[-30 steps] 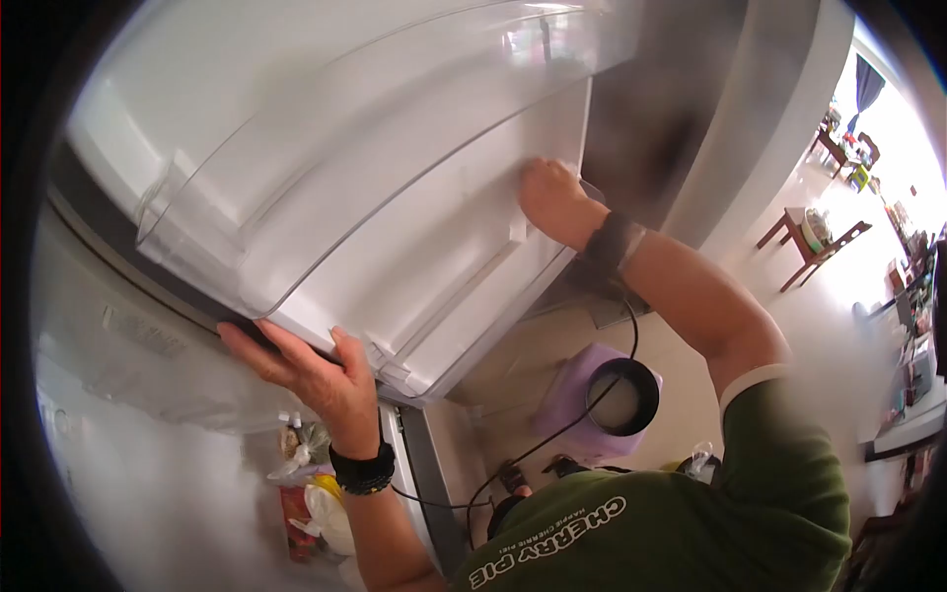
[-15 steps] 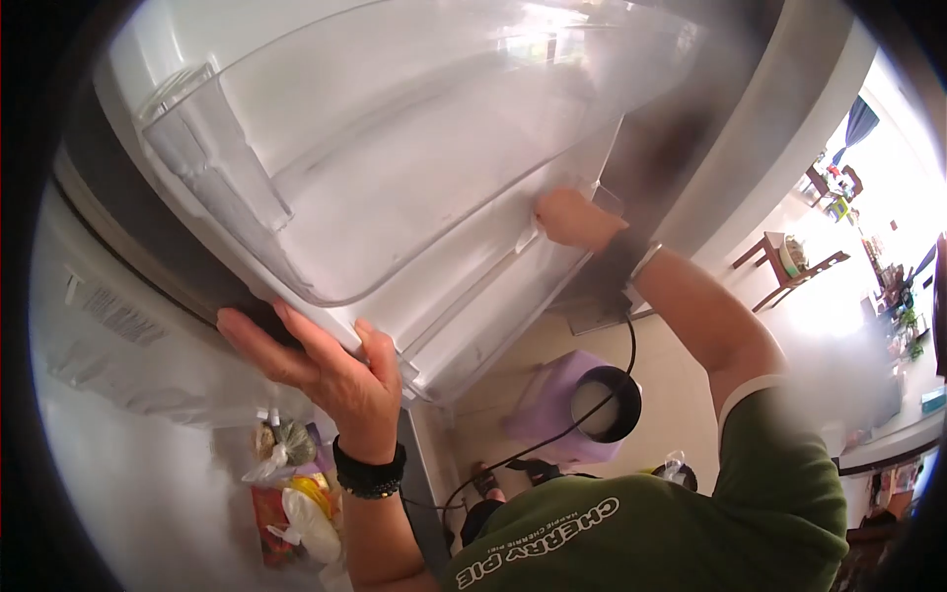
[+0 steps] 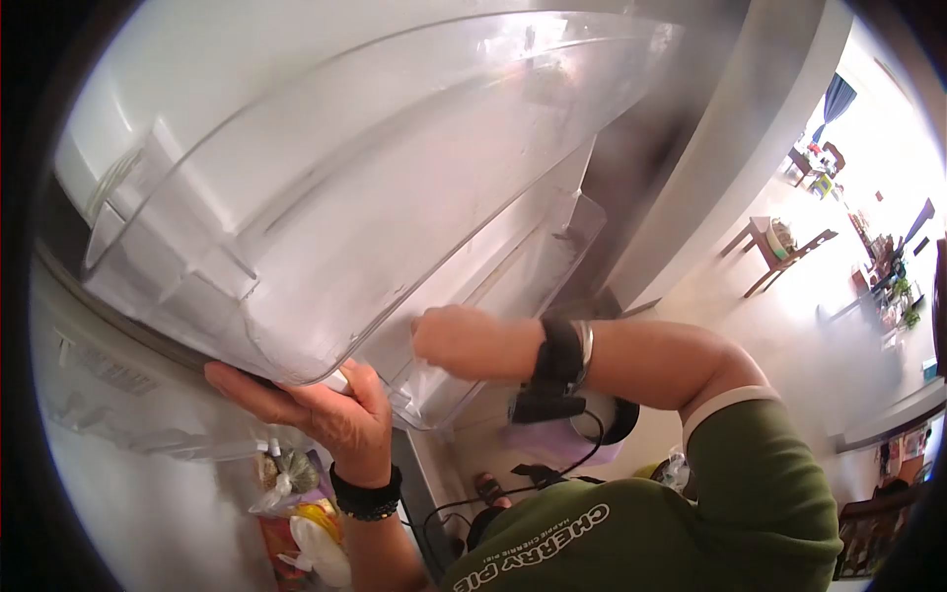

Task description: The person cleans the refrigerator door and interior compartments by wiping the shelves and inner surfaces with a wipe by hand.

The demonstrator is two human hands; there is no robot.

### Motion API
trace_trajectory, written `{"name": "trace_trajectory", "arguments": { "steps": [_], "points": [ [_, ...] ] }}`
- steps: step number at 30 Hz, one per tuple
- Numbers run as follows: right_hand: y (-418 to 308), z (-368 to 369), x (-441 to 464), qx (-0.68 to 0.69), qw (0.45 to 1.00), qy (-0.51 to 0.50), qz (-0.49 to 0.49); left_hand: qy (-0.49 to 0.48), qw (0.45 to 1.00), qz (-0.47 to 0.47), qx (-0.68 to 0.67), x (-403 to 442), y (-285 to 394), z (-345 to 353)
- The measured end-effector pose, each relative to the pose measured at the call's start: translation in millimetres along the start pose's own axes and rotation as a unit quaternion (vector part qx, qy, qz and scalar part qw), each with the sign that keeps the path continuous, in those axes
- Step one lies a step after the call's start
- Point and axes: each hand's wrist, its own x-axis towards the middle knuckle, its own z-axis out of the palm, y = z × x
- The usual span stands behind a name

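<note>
A: How is the door (image 3: 281, 74) being held?

B: Its lower edge is gripped by the left hand (image 3: 345, 419), fingers and thumb on opposite sides. If that grip were loosened, the door could be swung, and the other hand could be knocked.

A: And the right hand (image 3: 462, 342)?

B: It is curled narrow over the lower bin (image 3: 570, 259), near the door's lower corner. Whether anything is held in it cannot be told.

A: What might be damaged there?

B: Both clear bins are set on the door's inner face. Either could be cracked or unseated if pressed hard, and knuckles could be scraped on the upper bin (image 3: 419, 202), since little room is left beneath it.

A: Is anything risked below the door?

B: A cord (image 3: 578, 466) is hung from the strap (image 3: 559, 355) on the right arm, close to the pot (image 3: 624, 421). If it were snagged, the reach could be jerked short or the pot tipped.
</note>
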Motion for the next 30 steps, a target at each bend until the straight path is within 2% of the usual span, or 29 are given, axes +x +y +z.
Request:
{"name": "trace_trajectory", "arguments": {
  "steps": [3,5,6,10,13,16,19,20,25,27,30],
  "points": [
    [38,-13,-19,-0.060,0.998,-0.017,0.023,-0.020,1.000,-0.005,0.011,-3,-5,0],
    [98,-17,-50,-0.122,0.991,0.051,0.008,-0.024,1.000,0.000,0.016,-4,-7,-3],
    [108,-35,-60,-0.159,0.986,0.033,0.046,-0.015,1.000,0.004,0.015,-1,-4,-2],
    [127,-68,-64,-0.240,0.945,-0.081,0.208,-0.012,1.000,0.006,0.013,0,-2,-3],
    [125,-68,-57,-0.273,0.941,-0.049,0.193,-0.025,0.999,0.003,0.027,-3,-7,-3],
    [138,-68,-62,-0.323,0.921,-0.082,0.203,-0.009,1.000,0.024,0.005,-2,-10,-1],
    [138,-69,-53,-0.313,0.905,-0.124,0.259,-0.029,0.999,0.007,0.027,-1,-7,-5],
    [138,-68,-53,-0.298,0.915,-0.111,0.247,-0.007,0.999,0.038,0.020,1,-10,-2],
    [115,-52,-54,-0.201,0.966,-0.058,0.150,-0.004,1.000,0.015,0.009,3,-5,-2],
    [93,-33,-42,-0.108,0.993,-0.017,0.054,-0.005,1.000,0.014,0.007,2,-5,-1],
    [43,-15,-10,0.002,0.998,-0.032,-0.053,-0.004,1.000,0.015,0.013,1,-6,-1]
  ]
}}
